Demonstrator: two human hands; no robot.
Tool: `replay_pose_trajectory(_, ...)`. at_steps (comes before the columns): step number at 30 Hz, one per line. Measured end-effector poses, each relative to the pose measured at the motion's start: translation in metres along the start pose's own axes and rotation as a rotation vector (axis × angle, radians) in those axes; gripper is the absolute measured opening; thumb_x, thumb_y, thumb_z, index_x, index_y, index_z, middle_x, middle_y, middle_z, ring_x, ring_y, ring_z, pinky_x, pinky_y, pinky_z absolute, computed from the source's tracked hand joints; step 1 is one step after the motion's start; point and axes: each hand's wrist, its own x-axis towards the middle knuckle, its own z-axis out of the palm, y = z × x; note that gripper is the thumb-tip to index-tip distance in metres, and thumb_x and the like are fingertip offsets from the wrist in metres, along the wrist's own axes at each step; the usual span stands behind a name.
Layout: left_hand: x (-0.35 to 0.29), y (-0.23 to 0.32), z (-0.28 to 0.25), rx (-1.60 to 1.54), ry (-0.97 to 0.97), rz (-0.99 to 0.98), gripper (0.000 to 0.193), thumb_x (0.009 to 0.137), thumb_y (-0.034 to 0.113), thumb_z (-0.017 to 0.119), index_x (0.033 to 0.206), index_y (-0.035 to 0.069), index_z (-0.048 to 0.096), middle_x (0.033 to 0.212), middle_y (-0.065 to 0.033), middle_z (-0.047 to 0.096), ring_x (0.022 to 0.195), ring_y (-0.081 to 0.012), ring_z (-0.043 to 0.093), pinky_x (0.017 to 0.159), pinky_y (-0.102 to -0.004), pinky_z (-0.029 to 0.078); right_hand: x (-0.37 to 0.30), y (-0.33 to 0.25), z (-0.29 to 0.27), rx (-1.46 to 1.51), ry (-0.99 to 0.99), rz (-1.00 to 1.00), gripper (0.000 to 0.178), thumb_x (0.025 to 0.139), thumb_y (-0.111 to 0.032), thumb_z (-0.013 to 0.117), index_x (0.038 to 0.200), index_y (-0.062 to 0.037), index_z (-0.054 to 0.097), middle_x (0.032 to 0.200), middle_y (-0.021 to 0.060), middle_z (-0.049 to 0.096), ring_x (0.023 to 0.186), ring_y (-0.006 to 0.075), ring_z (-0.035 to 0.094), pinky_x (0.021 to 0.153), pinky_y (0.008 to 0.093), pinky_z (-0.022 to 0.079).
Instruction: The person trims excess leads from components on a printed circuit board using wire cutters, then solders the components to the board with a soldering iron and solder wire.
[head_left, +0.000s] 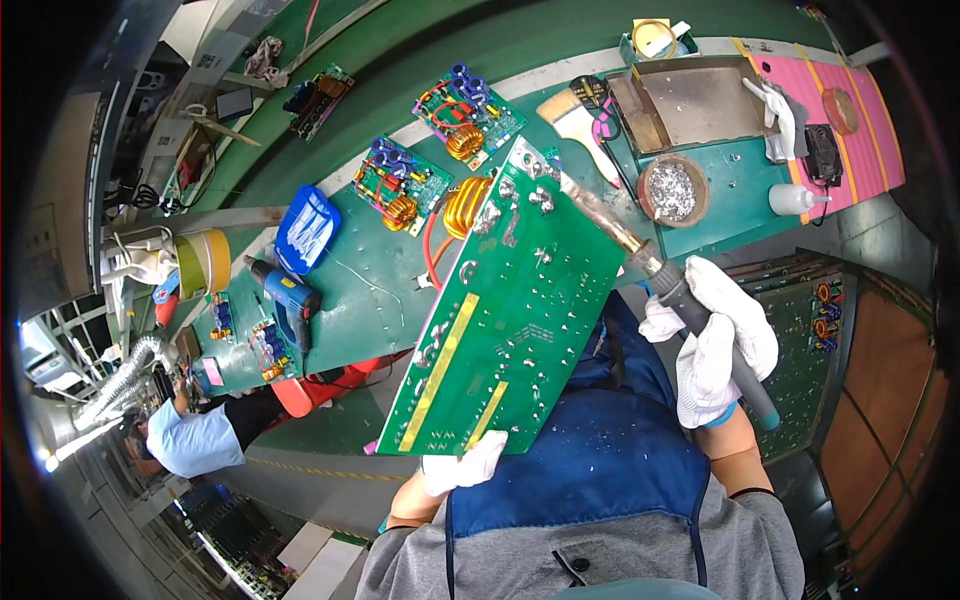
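My left hand (466, 466), in a white glove, grips the lower edge of a large green circuit board (520, 310). The board is tilted up with its solder side facing me; two yellow strips run along it. A copper-wound coil (467, 208) and a red wire stick out behind its left edge. In my gloved right hand (715, 335) is a soldering iron (680, 290) with a dark handle, fingers wrapped round it. Its tip lies at the upper right edge of the board; whether it touches is hard to tell.
Two populated circuit boards (400, 185) lie on the green bench, near a brush (580, 125). A round dish of solder bits (673, 192), a metal tray (700, 100) and a white bottle (795, 200) stand right. A blue power drill (287, 300) lies left; a person (195, 440) works beyond.
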Motion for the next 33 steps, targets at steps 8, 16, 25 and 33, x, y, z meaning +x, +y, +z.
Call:
replay_pose_trajectory(8, -0.013, -0.007, 0.0, -0.058, 0.01, -0.069, 0.026, 0.067, -0.004, 0.065, 0.092, 0.002, 0.059, 0.084, -0.0091, 0.063, 0.068, -0.0205, 0.061, 0.063, -0.0313, 0.049, -0.003, -0.001, 0.014, -0.304, -0.104, -0.122, 0.027, 0.083, -0.008, 0.049, 0.105, 0.0061, 0.056, 0.097, 0.0212, 0.06, 0.069, 0.0234, 0.063, 0.062, 0.0322, 0.053)
replay_pose_trajectory(16, -0.022, -0.006, 0.0, -0.108, 0.006, -0.138, 0.027, 0.067, -0.004, 0.065, 0.092, 0.001, 0.059, 0.084, -0.009, 0.063, 0.068, -0.0204, 0.061, 0.063, -0.0312, 0.049, 0.02, 0.008, 0.056, -0.403, -0.092, -0.224, 0.028, 0.075, 0.0, 0.055, 0.102, 0.0027, 0.062, 0.086, 0.0154, 0.065, 0.063, 0.018, 0.063, 0.059, 0.0268, 0.051)
replay_pose_trajectory(25, -0.027, -0.005, 0.002, -0.166, 0.004, -0.208, 0.027, 0.067, -0.004, 0.065, 0.093, 0.001, 0.059, 0.084, -0.0089, 0.063, 0.069, -0.0203, 0.061, 0.063, -0.0311, 0.049, 0.004, -0.006, 0.034, -0.572, -0.143, -0.311, 0.029, 0.073, -0.001, 0.057, 0.102, -0.0005, 0.063, 0.083, 0.0125, 0.066, 0.063, 0.018, 0.063, 0.058, 0.026, 0.051)
replay_pose_trajectory(33, -0.028, -0.003, -0.001, -0.216, 0.001, -0.268, 0.027, 0.067, -0.003, 0.065, 0.094, 0.001, 0.059, 0.085, -0.0088, 0.063, 0.069, -0.0202, 0.061, 0.063, -0.0311, 0.049, 0.0, -0.014, 0.034, -0.72, -0.186, -0.39, 0.031, 0.071, -0.001, 0.059, 0.101, -0.0033, 0.064, 0.08, 0.01, 0.066, 0.062, 0.018, 0.063, 0.058, 0.0253, 0.051)
